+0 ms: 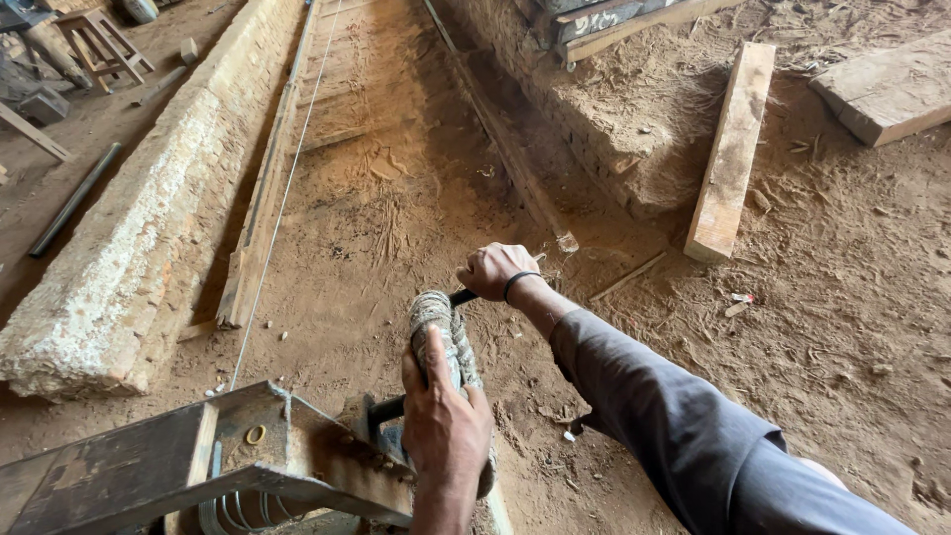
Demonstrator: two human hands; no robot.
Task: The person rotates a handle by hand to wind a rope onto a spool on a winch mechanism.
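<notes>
Left hand (443, 421) grips rope-wrapped handle (441, 332); right hand (493, 269) at one o'clock clasps dark rod (462, 296). Steel frame (149, 466) at nine o'clock.

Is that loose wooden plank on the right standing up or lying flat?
Lying flat: the plank rests lengthwise on the dirt ground, its broad face up.

1. my right hand (492, 269) wears a black wristband (519, 281), and its sleeve (674, 416) is dark grey.
2. my left hand (443, 421) grips a roll (441, 332) wound in grey and off-white cord, striped by the turns.
3. the metal frame (149, 461) i see is dark, blotched with rust brown.
4. the ground (396, 228) is reddish-brown dirt.
5. the wall (129, 248) is pale, whitish over red brick.
6. the plank (733, 149) is light tan.
</notes>
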